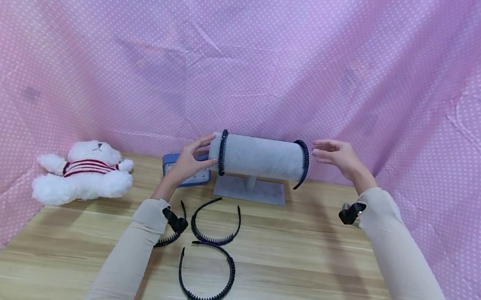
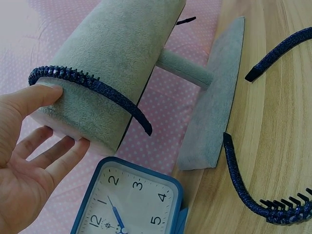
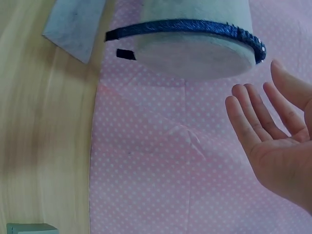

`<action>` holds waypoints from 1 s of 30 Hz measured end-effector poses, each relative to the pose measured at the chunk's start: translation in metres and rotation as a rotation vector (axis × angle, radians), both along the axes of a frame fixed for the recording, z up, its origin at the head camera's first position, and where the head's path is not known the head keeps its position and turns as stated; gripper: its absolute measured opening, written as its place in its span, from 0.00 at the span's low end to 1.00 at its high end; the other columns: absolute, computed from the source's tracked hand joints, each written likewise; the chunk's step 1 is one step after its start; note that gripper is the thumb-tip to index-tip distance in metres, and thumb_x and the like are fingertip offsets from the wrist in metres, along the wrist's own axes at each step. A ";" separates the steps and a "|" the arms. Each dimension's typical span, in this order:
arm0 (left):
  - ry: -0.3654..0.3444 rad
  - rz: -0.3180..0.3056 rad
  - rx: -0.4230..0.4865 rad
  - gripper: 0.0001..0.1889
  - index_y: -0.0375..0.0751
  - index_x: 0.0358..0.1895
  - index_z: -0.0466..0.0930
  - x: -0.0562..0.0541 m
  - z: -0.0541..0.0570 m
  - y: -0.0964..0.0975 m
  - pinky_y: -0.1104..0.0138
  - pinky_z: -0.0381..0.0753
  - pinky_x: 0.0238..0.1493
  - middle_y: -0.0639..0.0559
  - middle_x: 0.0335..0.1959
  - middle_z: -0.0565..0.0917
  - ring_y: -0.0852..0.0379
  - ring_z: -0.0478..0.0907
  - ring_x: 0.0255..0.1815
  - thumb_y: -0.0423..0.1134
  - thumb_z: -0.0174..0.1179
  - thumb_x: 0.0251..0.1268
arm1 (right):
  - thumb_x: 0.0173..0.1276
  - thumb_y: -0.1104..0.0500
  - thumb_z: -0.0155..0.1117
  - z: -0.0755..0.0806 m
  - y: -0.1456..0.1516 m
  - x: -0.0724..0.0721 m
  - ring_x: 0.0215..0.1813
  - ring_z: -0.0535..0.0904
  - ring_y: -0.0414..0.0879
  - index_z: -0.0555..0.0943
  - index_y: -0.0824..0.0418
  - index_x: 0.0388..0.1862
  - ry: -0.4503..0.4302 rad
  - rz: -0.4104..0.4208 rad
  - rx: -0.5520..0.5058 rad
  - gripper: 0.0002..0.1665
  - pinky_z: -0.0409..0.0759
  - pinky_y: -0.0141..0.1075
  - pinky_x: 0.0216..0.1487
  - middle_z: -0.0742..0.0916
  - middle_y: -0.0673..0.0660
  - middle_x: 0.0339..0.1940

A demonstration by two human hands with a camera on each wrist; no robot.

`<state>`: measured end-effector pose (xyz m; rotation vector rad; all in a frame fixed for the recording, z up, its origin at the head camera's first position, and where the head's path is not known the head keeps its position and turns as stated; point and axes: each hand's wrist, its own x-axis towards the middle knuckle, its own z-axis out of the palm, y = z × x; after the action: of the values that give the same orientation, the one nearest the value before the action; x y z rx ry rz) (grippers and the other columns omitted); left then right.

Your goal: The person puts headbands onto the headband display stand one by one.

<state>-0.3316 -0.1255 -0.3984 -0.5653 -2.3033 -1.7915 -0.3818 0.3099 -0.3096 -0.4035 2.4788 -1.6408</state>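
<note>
five dark blue toothed plastic headbands were in view: two sat on the grey felt cylinder stand (image 1: 261, 158), one at each end, and three lay loose on the light wooden table (image 1: 307, 270). there was one stand, one toy and one clock.

at the far left a white plush bear in a striped red jumper (image 1: 84, 172) lay on the table against the pink dotted cloth (image 1: 252, 60). a blue-framed square clock (image 1: 183, 170) lay flat behind the left hand (image 1: 191, 159), partly hidden by it. in front of the stand's flat base, one loose headband (image 1: 172, 235) was half covered by the left sleeve, a second loose headband (image 1: 216, 225) lay open toward the stand, and a third loose headband (image 1: 207, 277) lay nearest the camera.

the left hand was spread with straight fingers, its thumb resting on the cylinder's left end just beside the left mounted headband (image 1: 222, 151); it gripped nothing. the right mounted headband (image 1: 304, 163) ringed the cylinder's right end. the right hand (image 1: 335, 155) hovered just beside that end, fingers straight and wide, palm toward the cylinder, apart from it.
</note>
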 end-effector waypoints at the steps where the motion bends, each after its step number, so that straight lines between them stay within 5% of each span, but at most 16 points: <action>1: -0.001 0.001 0.001 0.37 0.53 0.78 0.65 0.000 0.000 0.000 0.43 0.78 0.67 0.44 0.79 0.65 0.35 0.69 0.74 0.30 0.66 0.67 | 0.75 0.63 0.64 0.001 0.000 -0.002 0.49 0.84 0.32 0.68 0.73 0.73 0.000 0.009 0.016 0.33 0.84 0.36 0.61 0.87 0.55 0.58; 5: -0.001 0.001 0.004 0.37 0.52 0.78 0.65 -0.001 -0.002 -0.001 0.43 0.78 0.67 0.43 0.79 0.65 0.35 0.69 0.74 0.30 0.66 0.67 | 0.75 0.61 0.64 0.003 -0.002 -0.009 0.64 0.80 0.41 0.68 0.65 0.76 0.002 0.075 0.105 0.33 0.78 0.37 0.69 0.77 0.64 0.73; 10: 0.001 0.000 0.012 0.37 0.51 0.78 0.65 -0.001 -0.003 0.000 0.43 0.78 0.67 0.41 0.78 0.65 0.34 0.70 0.73 0.30 0.66 0.67 | 0.74 0.58 0.66 0.003 -0.005 -0.014 0.78 0.68 0.56 0.68 0.61 0.77 -0.019 0.142 0.154 0.36 0.64 0.49 0.80 0.74 0.63 0.76; 20: 0.008 -0.005 0.016 0.37 0.50 0.78 0.65 -0.001 -0.004 0.001 0.42 0.76 0.68 0.41 0.78 0.65 0.33 0.69 0.73 0.29 0.66 0.67 | 0.74 0.59 0.65 0.010 -0.009 -0.019 0.83 0.56 0.61 0.64 0.61 0.79 -0.079 0.181 0.198 0.38 0.51 0.58 0.84 0.67 0.63 0.80; 30: 0.005 -0.007 0.022 0.37 0.49 0.78 0.64 -0.002 -0.003 0.000 0.41 0.76 0.68 0.40 0.78 0.65 0.33 0.69 0.73 0.30 0.66 0.67 | 0.66 0.59 0.73 0.019 -0.032 -0.019 0.82 0.58 0.60 0.72 0.57 0.75 -0.006 0.179 0.333 0.38 0.50 0.61 0.83 0.72 0.59 0.77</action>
<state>-0.3337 -0.1255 -0.4017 -0.5751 -2.2779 -1.8145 -0.4012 0.2783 -0.2907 -0.5525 2.5612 -1.1348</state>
